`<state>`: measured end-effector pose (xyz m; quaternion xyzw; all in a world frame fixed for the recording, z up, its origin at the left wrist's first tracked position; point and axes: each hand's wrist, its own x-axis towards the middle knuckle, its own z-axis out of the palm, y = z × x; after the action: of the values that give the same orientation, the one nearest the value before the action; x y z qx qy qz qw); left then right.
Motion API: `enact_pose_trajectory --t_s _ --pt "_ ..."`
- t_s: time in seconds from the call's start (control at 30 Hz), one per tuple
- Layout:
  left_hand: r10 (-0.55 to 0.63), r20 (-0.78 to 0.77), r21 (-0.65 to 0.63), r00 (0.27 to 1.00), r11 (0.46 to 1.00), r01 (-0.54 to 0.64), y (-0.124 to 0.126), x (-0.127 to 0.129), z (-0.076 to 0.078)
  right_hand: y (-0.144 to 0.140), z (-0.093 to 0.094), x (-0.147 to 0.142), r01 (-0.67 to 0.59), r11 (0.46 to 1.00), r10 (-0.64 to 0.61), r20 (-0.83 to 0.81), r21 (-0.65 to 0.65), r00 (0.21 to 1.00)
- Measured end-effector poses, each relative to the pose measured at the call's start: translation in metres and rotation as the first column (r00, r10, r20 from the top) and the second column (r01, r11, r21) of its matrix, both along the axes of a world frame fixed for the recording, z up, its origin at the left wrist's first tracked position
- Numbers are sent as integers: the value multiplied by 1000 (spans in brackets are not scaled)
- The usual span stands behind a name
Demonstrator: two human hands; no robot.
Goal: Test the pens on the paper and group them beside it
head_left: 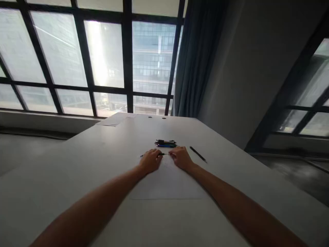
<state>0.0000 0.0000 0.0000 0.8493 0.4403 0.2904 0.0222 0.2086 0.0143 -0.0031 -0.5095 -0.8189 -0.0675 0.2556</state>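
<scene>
Two bare arms, stretched out from the bottom corners over a big white table [77, 161].

Under the arms, flat on the table: a white sheet of paper [167, 181], hard to see against the top.

At the far end of the sheet, both hands low on the table, close together. Left hand [151, 161] curled, fingers bent down on one end of a thin dark pen [159, 154]. Right hand [181, 157] curled too, fingertips at the other end of that pen. Pen lying sideways between the two hands, with its left tip poking out past the left hand. Too small and dark to tell how tight the grip is, or if the pen is in one piece.

Just behind the hands: a little bunch of pens [166, 143], dark with some blue and green, lying side by side.

Off to the right of the right hand, near but apart: one black pen [198, 154] alone, lying slanted.

Far away at the back edge of the table: another pale paper [113, 120] and two small dark dots [156, 117].

Behind all that: tall windows [102, 58] with dark bars, a grey-blue curtain [197, 58], and a plain wall [252, 68].
</scene>
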Motion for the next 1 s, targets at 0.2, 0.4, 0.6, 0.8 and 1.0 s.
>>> enact_pose_trajectory --t_s 0.2,0.4,0.6,0.8,1.0 --pt "3 -48 -18 999 1000 -4 -2 0 2 -2 -3 1 -57 998 59 -73 35 996" --pt "5 -50 -3 999 1000 -5 2 -2 -2 -14 -6 -1 -173 965 213 -206 197 955" --pt "1 -49 4 999 1000 -1 5 -3 -4 -18 -3 -5 -246 939 291 -175 241 941" --pt "-9 -35 -2 999 1000 9 5 -3 -4 -19 -2 -6 -257 930 307 -168 262 937" --pt "-53 -11 2 999 999 53 7 -3 -6 -20 -3 -7 -283 919 332 -151 275 931"
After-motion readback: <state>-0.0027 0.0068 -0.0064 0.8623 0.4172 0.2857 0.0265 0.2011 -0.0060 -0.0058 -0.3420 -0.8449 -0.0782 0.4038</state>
